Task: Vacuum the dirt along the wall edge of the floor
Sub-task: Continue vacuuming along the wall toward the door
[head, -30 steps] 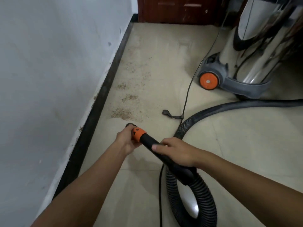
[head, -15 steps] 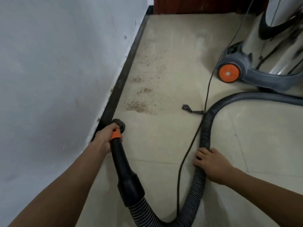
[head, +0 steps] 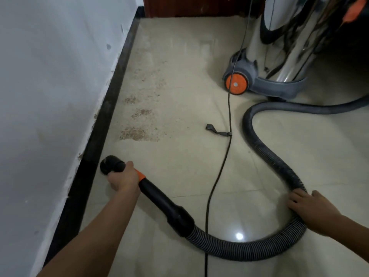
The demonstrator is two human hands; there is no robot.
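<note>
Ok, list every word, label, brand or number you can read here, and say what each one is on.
None: no text can be read anywhere in this view.
Drum: bare steel with reflections, no label visible.
Wheel: plain orange, no marking.
Nozzle and hose: plain black, no print visible.
Wall: only stains and chips.
</note>
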